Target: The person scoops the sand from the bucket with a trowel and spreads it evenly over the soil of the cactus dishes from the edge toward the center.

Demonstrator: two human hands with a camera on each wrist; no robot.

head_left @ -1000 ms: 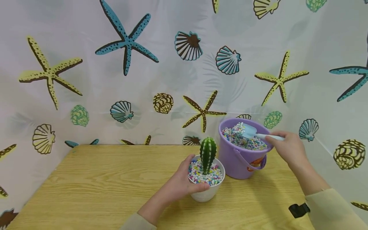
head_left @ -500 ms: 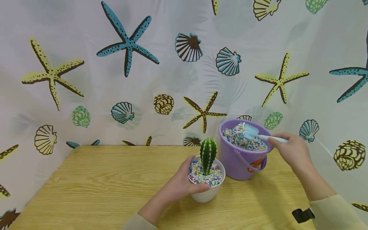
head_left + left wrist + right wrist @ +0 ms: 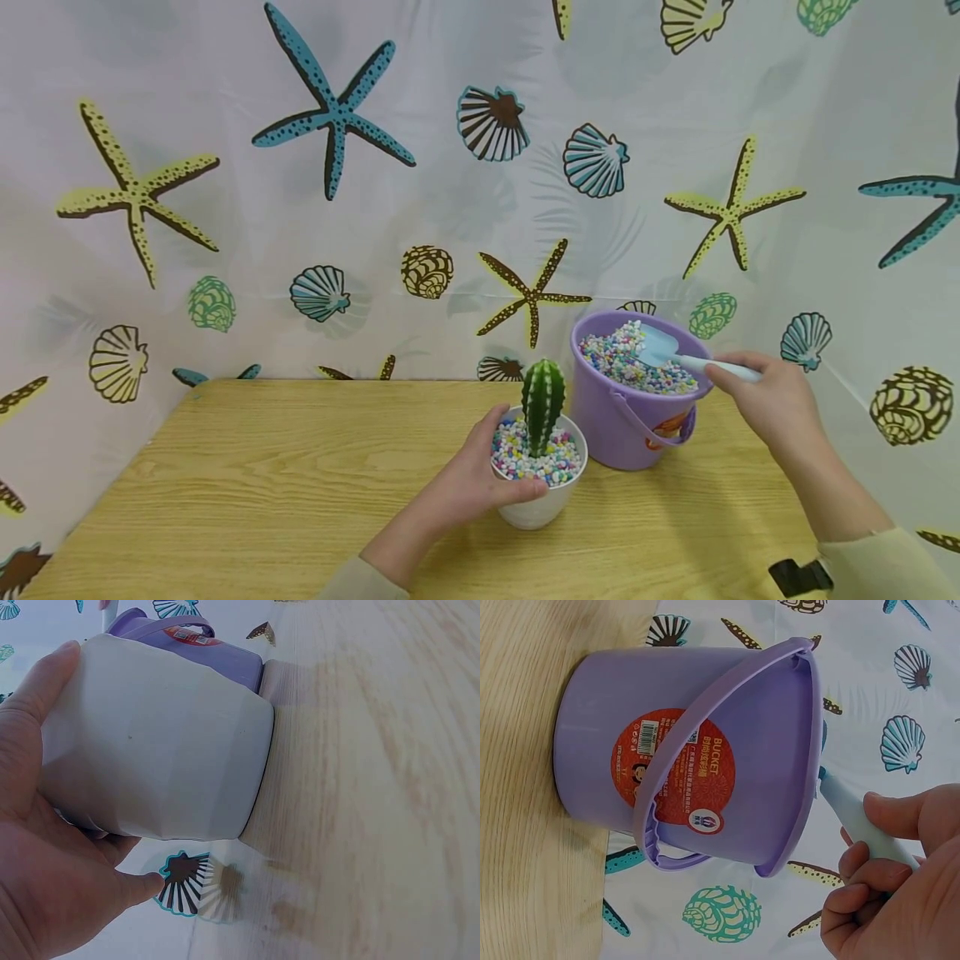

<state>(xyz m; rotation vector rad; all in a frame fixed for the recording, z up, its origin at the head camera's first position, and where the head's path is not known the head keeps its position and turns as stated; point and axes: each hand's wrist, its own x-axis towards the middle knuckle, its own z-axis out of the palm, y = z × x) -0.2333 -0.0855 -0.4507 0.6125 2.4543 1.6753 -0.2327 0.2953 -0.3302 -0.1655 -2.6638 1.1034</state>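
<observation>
A green cactus stands upright in a white flowerpot filled with colourful pebbles. My left hand grips the pot near its rim, thumb on the near side; the left wrist view shows the pot's base on the table. Behind it to the right is a purple bucket, partly filled with small multicoloured pebbles. My right hand curls round the handle of a light blue toy shovel. The shovel's blade is inside the bucket against the heaped pebbles; its tip is hidden.
The wooden table stretches to the left of the pot. A white cloth printed with starfish and shells hangs behind and at the sides. The bucket's handle hangs down on its front. A black strap shows by the right sleeve.
My right hand has drawn back slightly to the right and down, and the shovel has shifted a little with it. The left hand and the flowerpot stay in place.
</observation>
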